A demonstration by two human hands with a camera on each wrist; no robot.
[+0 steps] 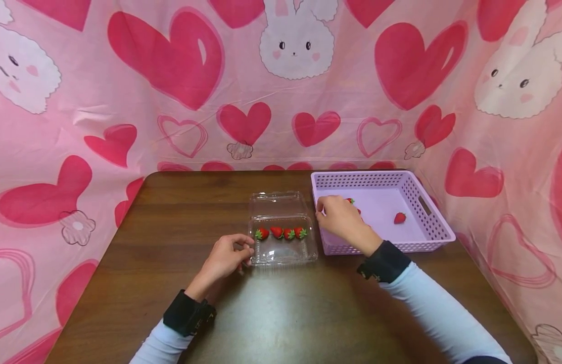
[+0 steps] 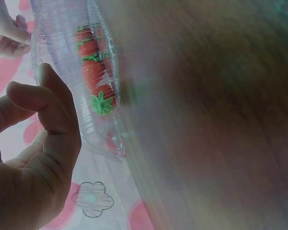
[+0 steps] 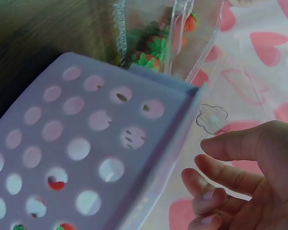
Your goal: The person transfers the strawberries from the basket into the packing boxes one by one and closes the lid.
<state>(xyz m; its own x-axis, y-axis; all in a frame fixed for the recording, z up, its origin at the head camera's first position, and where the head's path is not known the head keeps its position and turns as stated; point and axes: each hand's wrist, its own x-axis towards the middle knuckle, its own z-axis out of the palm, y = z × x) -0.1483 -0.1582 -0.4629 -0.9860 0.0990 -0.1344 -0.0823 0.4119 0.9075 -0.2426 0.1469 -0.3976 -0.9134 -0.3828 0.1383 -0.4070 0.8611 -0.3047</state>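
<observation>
R grip over L side of lilac basket, thumb & fingers apart, nothing held; L grip at L edge of clear box, fingers loosely bent, can't tell if touching it. Row of 4 strawbs in box, just R of L grip. In basket, other strawbs just past R grip, partly hidden; lone strawb well apart, further R. Box lid open at far side; all on brown desk

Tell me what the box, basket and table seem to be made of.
Box: thin clear plastic, glossy; see-through with sharp highlights.
Basket: probably moulded plastic, smooth; even lilac colour and regular holes.
Table: wood or wood-look laminate, satin; brown grain and soft glare show, but not which.
</observation>
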